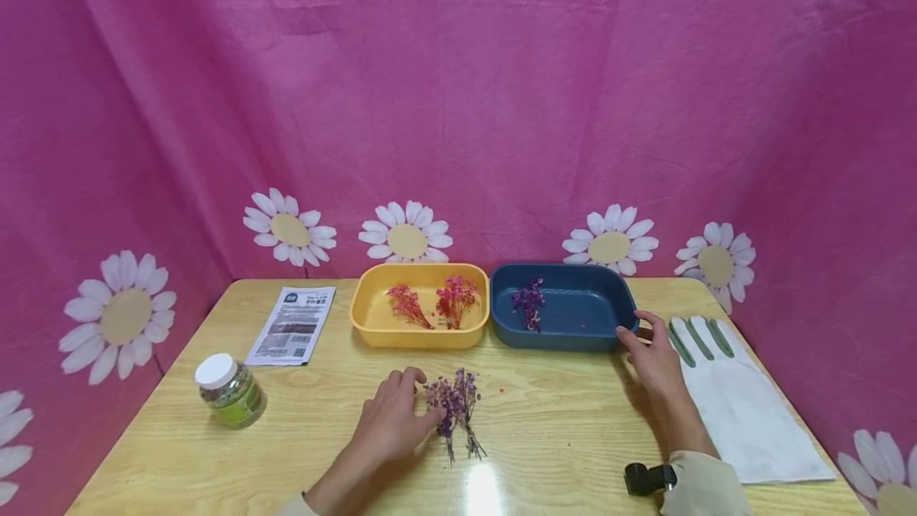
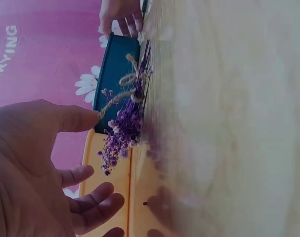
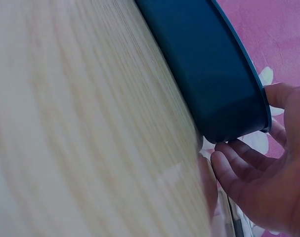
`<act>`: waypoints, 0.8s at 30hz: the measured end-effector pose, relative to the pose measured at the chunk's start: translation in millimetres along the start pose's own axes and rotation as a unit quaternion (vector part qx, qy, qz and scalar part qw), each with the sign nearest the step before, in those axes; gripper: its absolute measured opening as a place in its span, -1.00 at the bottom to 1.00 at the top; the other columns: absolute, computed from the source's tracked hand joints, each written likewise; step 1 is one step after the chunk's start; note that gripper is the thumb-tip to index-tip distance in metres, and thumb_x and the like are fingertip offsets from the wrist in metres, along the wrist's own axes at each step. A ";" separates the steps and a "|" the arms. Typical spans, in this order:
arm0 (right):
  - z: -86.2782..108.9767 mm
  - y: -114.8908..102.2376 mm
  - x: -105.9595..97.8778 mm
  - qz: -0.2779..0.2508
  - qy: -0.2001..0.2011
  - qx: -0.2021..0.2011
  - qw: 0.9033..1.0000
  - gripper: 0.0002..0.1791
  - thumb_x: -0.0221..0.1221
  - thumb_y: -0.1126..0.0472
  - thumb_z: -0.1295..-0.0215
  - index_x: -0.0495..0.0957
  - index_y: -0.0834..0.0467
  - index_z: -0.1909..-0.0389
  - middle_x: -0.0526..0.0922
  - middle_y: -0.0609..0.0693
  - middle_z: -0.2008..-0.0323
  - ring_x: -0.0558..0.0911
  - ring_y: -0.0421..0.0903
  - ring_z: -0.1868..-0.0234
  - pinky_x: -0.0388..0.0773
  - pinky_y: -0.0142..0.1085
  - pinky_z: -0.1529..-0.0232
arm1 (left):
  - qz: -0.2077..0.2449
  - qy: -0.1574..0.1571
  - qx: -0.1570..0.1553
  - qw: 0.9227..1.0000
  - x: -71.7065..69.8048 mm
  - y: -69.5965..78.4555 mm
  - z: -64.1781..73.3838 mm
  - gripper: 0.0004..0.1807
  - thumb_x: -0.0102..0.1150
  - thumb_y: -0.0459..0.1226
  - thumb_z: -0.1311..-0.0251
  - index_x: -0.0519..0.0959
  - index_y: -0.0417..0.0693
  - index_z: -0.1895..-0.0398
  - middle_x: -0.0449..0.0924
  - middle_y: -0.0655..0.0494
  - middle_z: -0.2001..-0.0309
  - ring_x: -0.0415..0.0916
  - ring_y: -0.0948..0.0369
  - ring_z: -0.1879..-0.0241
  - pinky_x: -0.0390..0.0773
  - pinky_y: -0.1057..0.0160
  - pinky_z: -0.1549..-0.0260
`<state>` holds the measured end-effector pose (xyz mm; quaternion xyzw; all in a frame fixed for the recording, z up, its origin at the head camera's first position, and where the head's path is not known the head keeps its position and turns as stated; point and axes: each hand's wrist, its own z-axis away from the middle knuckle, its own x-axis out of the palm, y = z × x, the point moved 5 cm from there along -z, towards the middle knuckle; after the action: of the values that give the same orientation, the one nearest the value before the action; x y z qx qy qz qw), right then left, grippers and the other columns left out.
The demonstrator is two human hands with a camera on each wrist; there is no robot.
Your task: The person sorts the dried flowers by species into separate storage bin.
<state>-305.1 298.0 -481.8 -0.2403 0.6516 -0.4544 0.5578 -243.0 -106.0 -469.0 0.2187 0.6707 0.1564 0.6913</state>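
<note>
Two small bunches of purple dried flowers (image 1: 453,404) lie side by side on the table, stems toward the front. My left hand (image 1: 397,416) is at their left, thumb and fingers spread apart. In the left wrist view, the thumb tip meets the end of a twine bow (image 2: 122,96) tied round the flower stems; whether it presses the twine cannot be told. My right hand (image 1: 652,353) holds the front right corner of a dark blue tray (image 1: 573,341). In the right wrist view, its thumb is at the rim and its fingers are low against the end wall.
A purple bunch (image 1: 528,305) lies in the blue tray. Beside it, a yellow tray (image 1: 419,337) holds two pink bunches (image 1: 456,301). At left are a printed packet (image 1: 290,326) and a white-lidded jar (image 1: 232,392). A white glove (image 1: 745,412) lies at right.
</note>
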 end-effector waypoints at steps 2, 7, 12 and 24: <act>-0.3 0.3 -0.3 0.001 0.002 0.003 1.000 -0.31 0.03 -0.11 -0.41 0.07 0.04 -0.44 0.40 0.30 -0.25 0.57 0.10 -0.06 0.49 -0.48 0.24 | -0.006 -0.003 -0.001 1.000 0.8 -0.2 2.3 -0.48 0.33 0.10 0.00 0.45 0.08 0.05 0.47 0.11 0.18 0.43 0.15 0.17 0.43 0.03 0.21; -0.4 0.2 0.3 0.000 -0.007 0.010 1.000 -0.29 0.00 -0.12 -0.42 0.03 0.04 -0.46 0.36 0.31 -0.28 0.53 0.15 -0.13 0.52 -0.44 0.18 | -0.004 -0.014 0.002 1.000 3.3 -0.3 6.0 -0.52 0.33 0.09 0.01 0.44 0.07 0.13 0.43 0.15 0.26 0.38 0.20 0.25 0.40 0.06 0.26; 0.1 0.3 1.4 0.000 -0.016 0.013 1.000 -0.27 -0.01 -0.15 -0.42 0.00 0.04 -0.48 0.33 0.32 -0.30 0.51 0.17 -0.19 0.55 -0.40 0.12 | 0.008 -0.030 0.004 1.000 6.1 0.9 7.8 -0.51 0.33 0.10 0.00 0.45 0.07 0.10 0.44 0.16 0.26 0.39 0.20 0.25 0.41 0.04 0.23; 0.0 -0.8 0.8 -0.005 -0.013 0.006 1.000 -0.28 -0.01 -0.15 -0.42 0.03 0.05 -0.46 0.35 0.32 -0.28 0.52 0.14 -0.14 0.47 -0.53 0.24 | -0.003 -0.038 0.020 0.999 17.9 6.8 4.9 -0.41 0.38 0.09 0.09 0.42 0.10 0.02 0.50 0.18 0.30 0.45 0.17 0.24 0.38 0.04 0.24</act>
<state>-305.4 297.0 -481.5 -0.2461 0.6404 -0.4578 0.5654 -236.7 -91.5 -480.9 0.2359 0.6477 0.1329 0.7122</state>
